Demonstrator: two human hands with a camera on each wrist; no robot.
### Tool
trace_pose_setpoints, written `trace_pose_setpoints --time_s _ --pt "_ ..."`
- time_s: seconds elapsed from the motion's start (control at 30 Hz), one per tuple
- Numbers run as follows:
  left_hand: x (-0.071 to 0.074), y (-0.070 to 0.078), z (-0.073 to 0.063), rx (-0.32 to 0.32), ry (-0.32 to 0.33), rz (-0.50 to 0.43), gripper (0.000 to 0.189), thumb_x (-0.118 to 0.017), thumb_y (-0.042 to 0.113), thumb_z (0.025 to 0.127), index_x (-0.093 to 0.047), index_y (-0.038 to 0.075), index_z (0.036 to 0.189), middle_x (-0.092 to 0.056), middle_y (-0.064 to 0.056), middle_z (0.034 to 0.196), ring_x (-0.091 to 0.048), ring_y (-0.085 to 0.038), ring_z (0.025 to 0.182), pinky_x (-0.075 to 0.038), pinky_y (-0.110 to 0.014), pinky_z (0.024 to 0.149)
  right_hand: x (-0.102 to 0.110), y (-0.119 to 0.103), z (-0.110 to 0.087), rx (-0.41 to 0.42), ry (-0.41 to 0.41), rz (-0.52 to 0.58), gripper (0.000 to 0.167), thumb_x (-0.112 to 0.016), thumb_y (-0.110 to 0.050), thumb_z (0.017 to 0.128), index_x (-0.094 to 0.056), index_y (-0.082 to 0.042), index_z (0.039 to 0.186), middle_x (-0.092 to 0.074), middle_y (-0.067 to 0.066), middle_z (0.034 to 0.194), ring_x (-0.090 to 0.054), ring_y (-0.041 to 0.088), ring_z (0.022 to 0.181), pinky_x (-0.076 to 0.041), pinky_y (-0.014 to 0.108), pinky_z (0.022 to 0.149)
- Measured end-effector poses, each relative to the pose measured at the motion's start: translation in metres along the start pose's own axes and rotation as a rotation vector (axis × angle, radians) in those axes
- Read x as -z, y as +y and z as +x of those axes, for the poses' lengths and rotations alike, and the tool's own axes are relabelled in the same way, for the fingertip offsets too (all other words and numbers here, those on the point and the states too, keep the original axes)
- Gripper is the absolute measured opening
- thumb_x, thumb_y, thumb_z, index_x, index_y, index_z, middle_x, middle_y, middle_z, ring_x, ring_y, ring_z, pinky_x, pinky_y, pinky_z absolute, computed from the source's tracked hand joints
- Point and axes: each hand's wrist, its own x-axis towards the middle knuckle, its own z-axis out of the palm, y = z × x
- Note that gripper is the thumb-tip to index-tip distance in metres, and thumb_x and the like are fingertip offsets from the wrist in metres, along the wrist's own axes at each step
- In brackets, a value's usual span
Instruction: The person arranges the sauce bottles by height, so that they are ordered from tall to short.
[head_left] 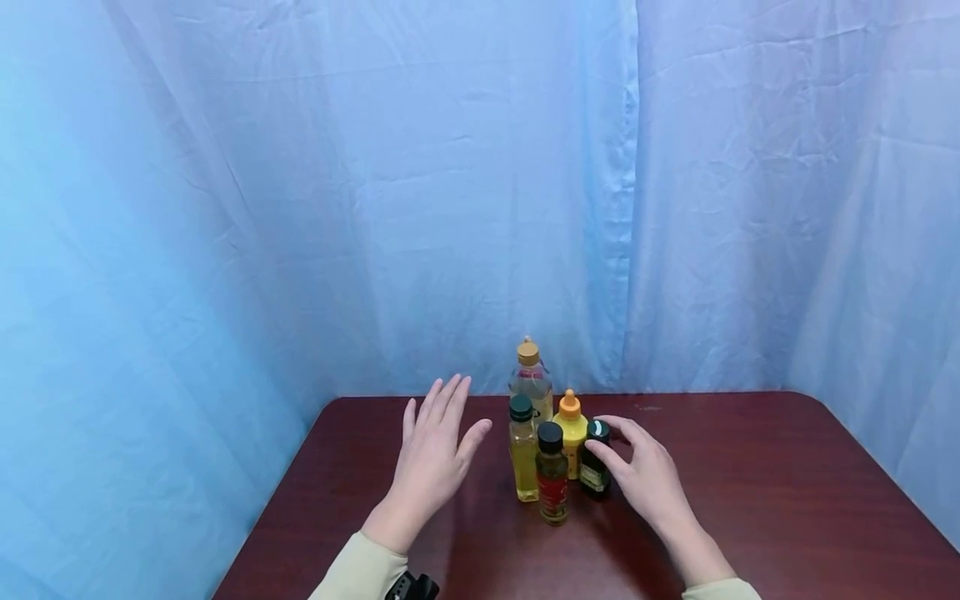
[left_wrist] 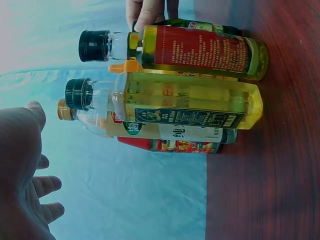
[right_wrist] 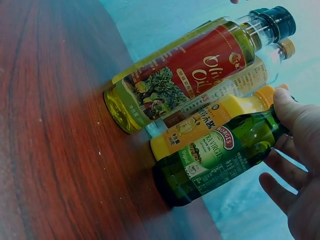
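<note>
My right hand [head_left: 648, 479] pinches the dark green olive oil bottle [right_wrist: 210, 157] at its capped neck, thumb on the near side. This bottle stands upright on the table, right of the others. My left hand [head_left: 431, 454] hovers left of the group with fingers straight and thumb spread, holding nothing. Nearest to it is a square-sided bottle of yellow oil [head_left: 525, 462] with a dark green cap. In front stands a black-capped olive oil bottle [head_left: 553, 487] with a red label. Between and behind are an orange-capped yellow squeeze bottle [head_left: 572, 433] and a tall clear bottle [head_left: 531, 385] with a tan cap.
A red bottle [left_wrist: 170, 145] shows partly behind the tall clear one in the left wrist view. The dark red-brown wooden table [head_left: 750, 483] has rounded far corners. Pale blue curtains [head_left: 450, 208] hang behind its far edge and at both sides.
</note>
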Motion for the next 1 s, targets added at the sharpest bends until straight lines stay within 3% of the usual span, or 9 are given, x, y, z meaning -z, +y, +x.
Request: trace_pose_setpoints --time_s 0.33,0.63,1.0 --pt "0.004 0.005 0.008 0.001 0.015 -0.059 0.072 -0.057 0.051 0.115 -0.037 0.014 0.173 -0.038 -0.009 0.176 -0.027 -0.036 0.166 -0.014 -0.072 0.130 -0.003 0.006 -0.001 0.067 0.052 -0.053 0.042 -0.080 -0.036 0.105 -0.073 -0.012 0.139 -0.074 0.007 0.129 -0.071 0.035 0.121 -0.058 0.062 0.097" --pt "0.008 0.009 0.021 0.007 0.043 -0.153 0.071 -0.061 0.048 0.114 -0.040 0.013 0.172 -0.043 -0.011 0.173 -0.036 -0.035 0.161 -0.020 -0.067 0.131 -0.009 0.011 -0.001 0.101 0.075 -0.066 0.039 -0.082 -0.033 0.104 -0.074 -0.015 0.137 -0.075 -0.002 0.120 -0.074 0.024 0.112 -0.065 0.048 0.089" --pt "0.001 0.019 0.040 0.037 0.057 -0.293 0.068 -0.063 0.046 0.113 -0.043 0.016 0.171 -0.046 -0.011 0.171 -0.039 -0.037 0.159 -0.026 -0.065 0.129 -0.009 0.011 -0.001 0.105 0.078 -0.067 0.037 -0.082 -0.033 0.104 -0.075 -0.015 0.136 -0.074 -0.006 0.116 -0.074 0.020 0.108 -0.065 0.038 0.087"
